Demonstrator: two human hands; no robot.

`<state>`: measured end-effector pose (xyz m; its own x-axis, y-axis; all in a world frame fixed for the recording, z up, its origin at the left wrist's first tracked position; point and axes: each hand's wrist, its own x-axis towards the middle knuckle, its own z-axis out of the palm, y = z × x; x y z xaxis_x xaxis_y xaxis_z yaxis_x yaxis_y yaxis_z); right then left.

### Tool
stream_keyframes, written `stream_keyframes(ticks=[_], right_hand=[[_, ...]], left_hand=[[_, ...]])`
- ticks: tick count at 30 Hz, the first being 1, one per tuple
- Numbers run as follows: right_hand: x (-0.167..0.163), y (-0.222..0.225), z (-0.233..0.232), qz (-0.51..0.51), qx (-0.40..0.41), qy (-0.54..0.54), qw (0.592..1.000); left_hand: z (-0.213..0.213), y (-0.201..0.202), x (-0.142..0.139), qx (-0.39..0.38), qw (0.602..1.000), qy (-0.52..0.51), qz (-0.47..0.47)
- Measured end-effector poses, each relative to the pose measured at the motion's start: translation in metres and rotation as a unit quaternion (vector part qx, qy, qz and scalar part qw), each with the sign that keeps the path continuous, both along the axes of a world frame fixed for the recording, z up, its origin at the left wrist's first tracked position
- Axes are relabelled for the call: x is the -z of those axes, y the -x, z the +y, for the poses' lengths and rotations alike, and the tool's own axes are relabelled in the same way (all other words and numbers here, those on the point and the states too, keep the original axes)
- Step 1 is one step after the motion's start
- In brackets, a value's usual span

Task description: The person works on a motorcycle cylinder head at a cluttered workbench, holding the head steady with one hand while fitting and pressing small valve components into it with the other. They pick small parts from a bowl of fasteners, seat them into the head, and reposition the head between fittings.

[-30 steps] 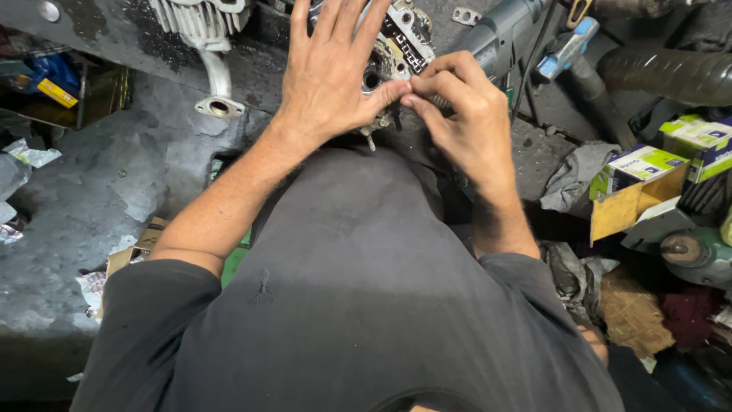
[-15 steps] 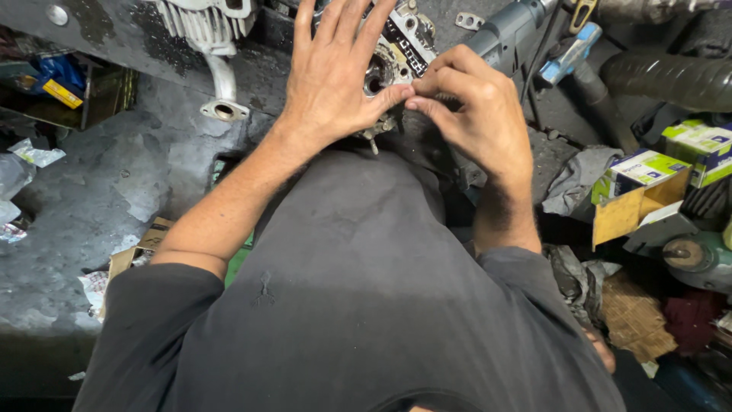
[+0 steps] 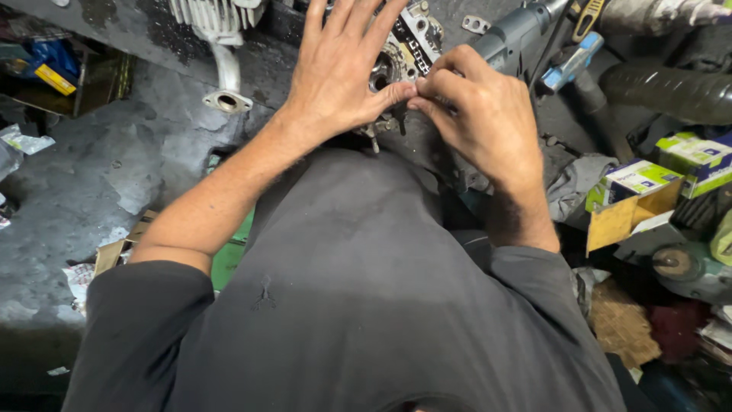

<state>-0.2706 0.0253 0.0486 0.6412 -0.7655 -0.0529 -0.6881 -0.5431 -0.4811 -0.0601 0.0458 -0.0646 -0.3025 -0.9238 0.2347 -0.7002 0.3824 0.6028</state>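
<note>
My left hand (image 3: pixel 335 80) lies spread, fingers apart, over the metal engine part (image 3: pixel 404 53). Its thumb tip meets my right hand (image 3: pixel 480 114), whose fingers are pinched together at 3 o'clock; what they pinch I cannot tell. Since a second ago both hands moved very little, so the fine work goes on. A yellow box (image 3: pixel 629 202) lies at 4 o'clock, well apart.

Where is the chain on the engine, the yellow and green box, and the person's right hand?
chain (image 3: pixel 412 50), head view, on links beside the left hand's fingers.
yellow and green box (image 3: pixel 631 200), head view, on its front side.
right hand (image 3: pixel 482 114), head view, on the back of the hand.
</note>
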Motion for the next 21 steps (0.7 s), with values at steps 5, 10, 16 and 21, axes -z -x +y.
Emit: stream_keyframes(ticks=[5, 10, 16, 21], right_hand=[[0.0, -0.001, 0.004, 0.003, 0.026, 0.041, 0.999], [0.009, 0.006, 0.009, -0.015, 0.02, -0.003, 1.0], [0.021, 0.006, 0.016, -0.029, 0.034, -0.002, 0.999], [0.014, 0.003, 0.013, -0.035, 0.077, 0.008, 0.996]], left_hand=[[0.002, -0.001, 0.002, -0.024, 0.999, 0.005, -0.04], [0.005, 0.003, 0.009, -0.011, 0.999, -0.035, -0.015], [0.01, 0.003, 0.019, -0.002, 1.0, 0.001, -0.009], [0.007, 0.002, 0.016, -0.021, 1.0, -0.001, -0.014]])
